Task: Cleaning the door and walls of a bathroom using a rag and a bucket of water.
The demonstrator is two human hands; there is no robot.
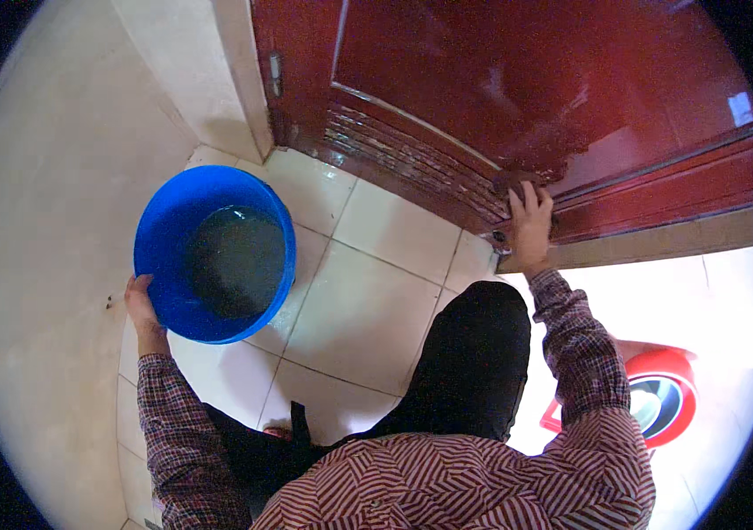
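My left hand (140, 303) grips the rim of a blue plastic bucket (164, 218) at the left, its thumb over the edge. Murky grey water (237, 262) lies in the bucket. At the right, my right hand (530, 215) is pressed against the lower part of a red-brown door (456, 86), beside its frame. A dark thing, perhaps a cloth or sponge, shows at the fingertips; whether the hand holds it, I cannot tell. Wet smears mark the door panel above the hand, and the door's lower band looks worn and flaking.
A cream wall (52, 265) runs along the left. Pale floor tiles (363, 311) lie between the bucket and my bent knee (482, 344). In bright light at the right stands a red round-rimmed container (678, 397). A metal bolt (276, 73) is on the door.
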